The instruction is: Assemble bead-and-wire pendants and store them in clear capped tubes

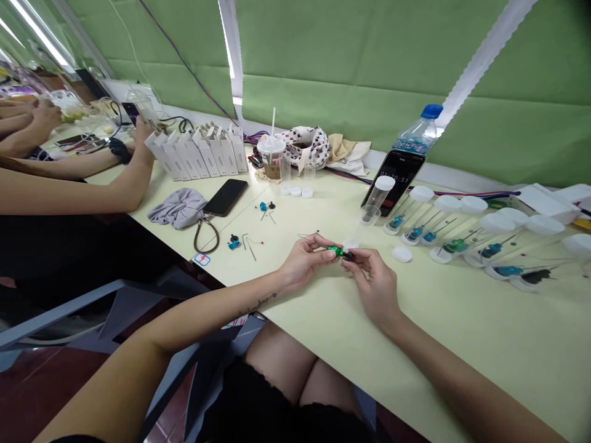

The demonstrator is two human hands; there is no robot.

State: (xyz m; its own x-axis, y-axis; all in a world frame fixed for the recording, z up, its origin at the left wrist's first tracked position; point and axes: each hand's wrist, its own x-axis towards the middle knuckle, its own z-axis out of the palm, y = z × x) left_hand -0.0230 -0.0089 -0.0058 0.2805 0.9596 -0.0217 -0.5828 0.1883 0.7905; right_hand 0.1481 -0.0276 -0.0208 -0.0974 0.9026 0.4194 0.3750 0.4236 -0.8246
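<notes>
My left hand pinches the green body of a small green-and-black metal part over the table. At its black end, the fingertips of my right hand are closed on the same part. Just behind the hands a thin metal pin with a dark tip lies on the table. Left of them is a blue metal part with a black knob, beside thin L-shaped hex keys. Farther back sits a similar blue part with a black piece and more thin keys.
Clear capped tubes holding coloured parts stand at the right; a loose white cap lies before them. A propped phone, drink cup, white boxes, flat phone and grey scrunchie line the back and left. Co-workers' arms are at left.
</notes>
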